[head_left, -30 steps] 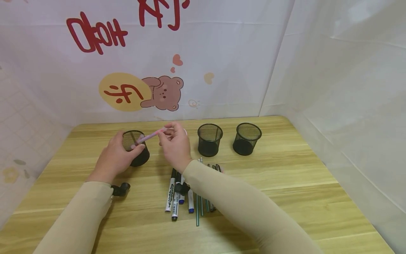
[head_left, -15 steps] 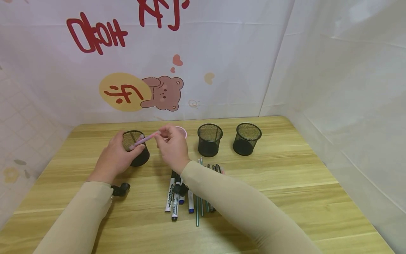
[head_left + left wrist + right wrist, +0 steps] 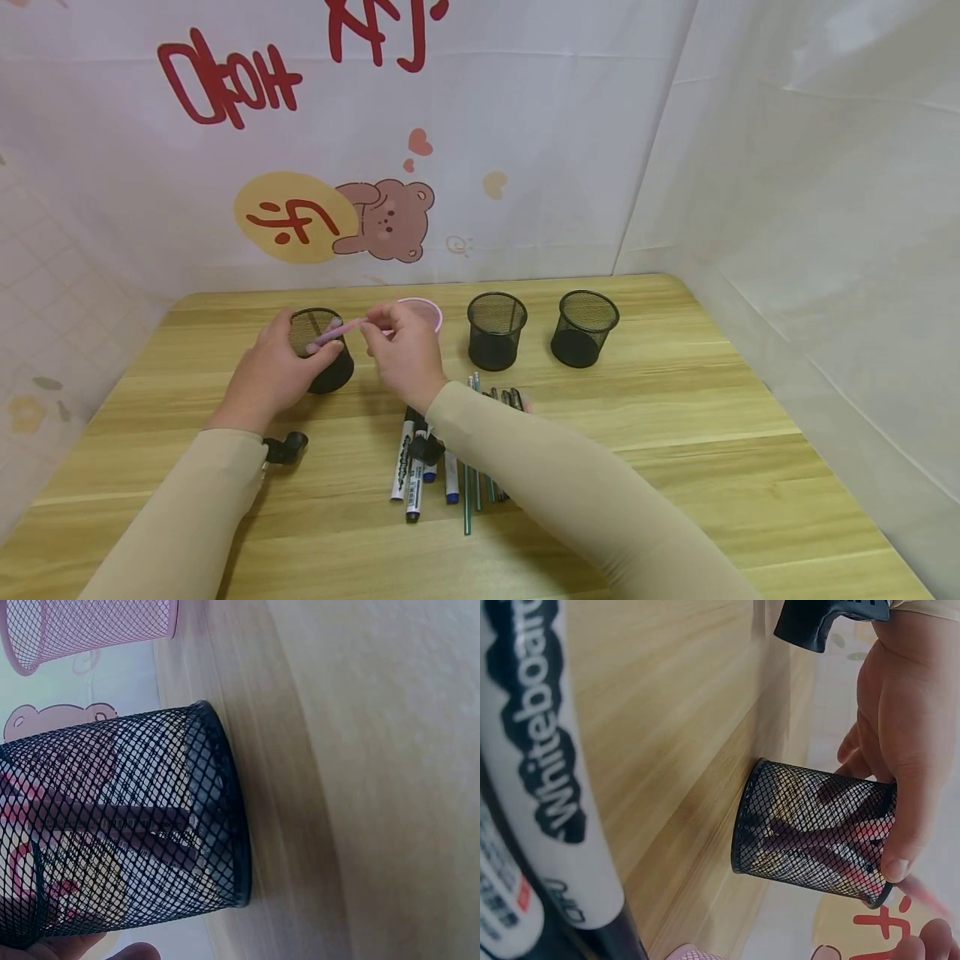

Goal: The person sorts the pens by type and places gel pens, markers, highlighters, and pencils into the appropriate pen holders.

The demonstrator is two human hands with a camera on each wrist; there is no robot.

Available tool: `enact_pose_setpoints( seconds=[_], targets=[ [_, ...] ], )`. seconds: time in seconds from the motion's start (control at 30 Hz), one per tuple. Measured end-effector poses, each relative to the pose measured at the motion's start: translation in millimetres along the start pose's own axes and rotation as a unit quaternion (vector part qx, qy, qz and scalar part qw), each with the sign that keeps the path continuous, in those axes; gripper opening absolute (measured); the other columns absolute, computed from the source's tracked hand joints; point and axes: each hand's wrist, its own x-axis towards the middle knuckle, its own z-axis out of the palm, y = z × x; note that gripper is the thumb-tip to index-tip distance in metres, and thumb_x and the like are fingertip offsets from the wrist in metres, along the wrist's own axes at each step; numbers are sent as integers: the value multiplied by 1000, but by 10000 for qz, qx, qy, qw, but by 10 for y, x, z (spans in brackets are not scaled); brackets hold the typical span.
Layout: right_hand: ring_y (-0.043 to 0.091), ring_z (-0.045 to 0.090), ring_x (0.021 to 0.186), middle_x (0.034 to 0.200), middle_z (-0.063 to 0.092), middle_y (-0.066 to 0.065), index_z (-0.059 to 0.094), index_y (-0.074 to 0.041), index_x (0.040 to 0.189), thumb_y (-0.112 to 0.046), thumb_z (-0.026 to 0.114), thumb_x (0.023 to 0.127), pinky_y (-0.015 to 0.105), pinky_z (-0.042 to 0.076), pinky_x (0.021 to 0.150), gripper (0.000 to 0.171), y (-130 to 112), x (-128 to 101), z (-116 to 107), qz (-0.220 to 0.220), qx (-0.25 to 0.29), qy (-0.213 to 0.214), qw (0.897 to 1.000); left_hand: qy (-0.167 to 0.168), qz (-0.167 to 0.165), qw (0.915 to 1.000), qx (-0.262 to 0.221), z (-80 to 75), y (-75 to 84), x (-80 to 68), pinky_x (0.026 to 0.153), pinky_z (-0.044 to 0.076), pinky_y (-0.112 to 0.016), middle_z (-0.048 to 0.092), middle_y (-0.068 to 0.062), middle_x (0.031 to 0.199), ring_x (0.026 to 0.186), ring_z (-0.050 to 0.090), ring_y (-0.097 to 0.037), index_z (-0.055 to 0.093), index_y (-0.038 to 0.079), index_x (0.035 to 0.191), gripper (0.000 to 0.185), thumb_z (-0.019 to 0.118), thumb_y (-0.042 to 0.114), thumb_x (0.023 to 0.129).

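Writing legible: the right wrist view reads "Whiteboard" on a white marker barrel point(image 3: 544, 765) lying close under the camera; the head view shows the same marker point(image 3: 402, 467) among pens on the wooden table point(image 3: 675, 433), its print too small there to read. Red lettering on the backdrop point(image 3: 225, 83) is not decipherable.

The left hand point(image 3: 273, 371) grips the black mesh cup point(image 3: 324, 354) at the table's left, fingers curled round its wall; the right wrist view confirms the thumb pressed along the mesh point(image 3: 810, 832). The right hand point(image 3: 401, 350) pinches a pink pen point(image 3: 337, 331) between thumb and fingertips, its far end over the cup's rim, tilted.

The left wrist view alone shows pinkish sticks already lying inside the cup point(image 3: 135, 825), and a pink mesh cup point(image 3: 90, 630) beyond it. The head view shows that pink cup point(image 3: 423, 310) largely hidden behind the right hand, plus two further black mesh cups point(image 3: 497, 329) to the right
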Motion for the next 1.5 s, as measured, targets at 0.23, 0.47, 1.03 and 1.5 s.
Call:
enact_pose_setpoints(
  seconds=[0.23, 0.47, 1.03, 1.5],
  targets=[
    [20, 75, 78, 106, 77, 10, 72, -3, 118, -13, 67, 104, 17, 56, 63, 17, -13, -12, -38, 20, -155, -118, 9998, 12, 15, 10000, -69, 12, 18, 10, 106, 42, -76, 37, -35, 158, 134, 46, -62, 18, 4, 166, 111, 53, 79, 93],
    [7, 68, 73, 106, 74, 8, 71, -4, 119, -15, 67, 104, 18, 55, 62, 19, -45, -41, -248, 46, -186, -91, 9998, -25, 53, 10000, -51, 8, -3, 6, 104, 43, -76, 38, -34, 158, 134, 47, -60, 18, 4, 166, 112, 54, 81, 92],
    [17, 70, 81, 102, 75, 6, 70, -8, 126, -20, 67, 104, 30, 59, 72, 24, 5, -181, -1435, 463, -1642, -1055, 9797, 128, 503, 9981, 320, -100, -57, 9, 99, 46, -73, 45, -30, 151, 128, 51, -53, 31, 2, 161, 116, 64, 83, 84],
    [13, 67, 82, 101, 74, 0, 71, -10, 132, -28, 67, 104, 34, 56, 77, 33, 331, -265, -1997, 863, -3471, -2311, 9048, -287, 794, 9959, 331, -96, -93, 135, 109, 39, -76, 33, -29, 164, 140, 45, -51, 20, 4, 167, 122, 67, 81, 84]
  ],
)
